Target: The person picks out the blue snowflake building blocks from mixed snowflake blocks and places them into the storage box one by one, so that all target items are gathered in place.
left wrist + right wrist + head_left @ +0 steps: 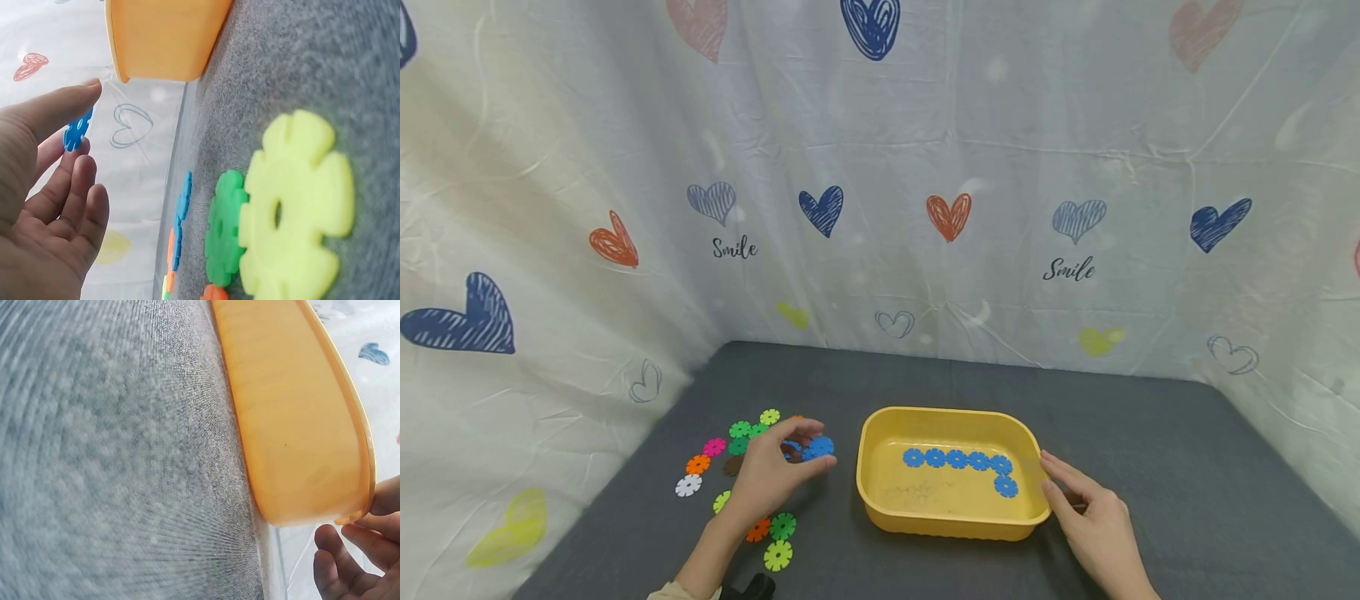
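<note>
My left hand (766, 473) pinches a blue notched plastic disc (77, 130) between thumb and fingertips, raised over the table to the left of a yellow tub (951, 527). More blue discs (181, 219) stand beyond that hand in the left wrist view. Inside the tub, several blue discs (957, 459) form a row that bends toward me at its right end. At the tub's right side, my right hand (1097, 521) holds the rim, with the thumb and a finger on either side of it in the right wrist view.
Loose notched discs lie left of the tub: a pink one (714, 447), an orange one (697, 464), a white one (688, 486), a green one (782, 526) and a lime one (778, 555). A heart-printed curtain (880, 275) rises behind the dark grey table (1210, 492).
</note>
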A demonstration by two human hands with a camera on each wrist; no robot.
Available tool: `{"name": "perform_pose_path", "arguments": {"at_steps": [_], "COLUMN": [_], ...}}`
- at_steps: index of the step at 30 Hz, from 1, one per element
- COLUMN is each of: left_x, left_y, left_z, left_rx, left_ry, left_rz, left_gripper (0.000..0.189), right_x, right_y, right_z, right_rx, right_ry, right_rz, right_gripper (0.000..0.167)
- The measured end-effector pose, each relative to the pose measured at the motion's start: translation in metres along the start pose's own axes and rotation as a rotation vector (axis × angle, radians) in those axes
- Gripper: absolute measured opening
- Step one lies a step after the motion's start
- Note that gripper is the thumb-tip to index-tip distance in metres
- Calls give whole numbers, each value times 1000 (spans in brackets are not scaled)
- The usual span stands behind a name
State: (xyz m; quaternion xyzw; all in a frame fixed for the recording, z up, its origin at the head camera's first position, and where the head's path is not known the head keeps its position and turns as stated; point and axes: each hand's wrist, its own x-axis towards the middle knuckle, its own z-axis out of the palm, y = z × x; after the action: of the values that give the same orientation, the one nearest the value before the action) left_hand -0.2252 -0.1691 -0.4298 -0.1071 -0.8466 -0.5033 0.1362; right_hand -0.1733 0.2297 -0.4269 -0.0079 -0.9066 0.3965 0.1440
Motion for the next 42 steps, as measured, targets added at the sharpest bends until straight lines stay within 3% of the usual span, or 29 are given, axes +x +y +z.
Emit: {"name": "perform_pose_path", "arguments": {"at_steps": [20, 34, 42], "left_x": [-2, -6, -7], "left_y": [7, 18, 20], "left_z": [1, 4, 7], "left_rx": [-18, -61, -81], "left_ry": [155, 173, 166], "left_rz": [135, 125, 154], "left_gripper": [42, 42, 42], "right_x": [0, 0, 0], "right_y": [0, -1, 0], "right_z": [0, 0, 1], "right_rx": [2, -3, -6], "right_ry": [11, 2, 9], "right_rz": [-14, 8, -1], "right_gripper": [37, 37, 37]}}
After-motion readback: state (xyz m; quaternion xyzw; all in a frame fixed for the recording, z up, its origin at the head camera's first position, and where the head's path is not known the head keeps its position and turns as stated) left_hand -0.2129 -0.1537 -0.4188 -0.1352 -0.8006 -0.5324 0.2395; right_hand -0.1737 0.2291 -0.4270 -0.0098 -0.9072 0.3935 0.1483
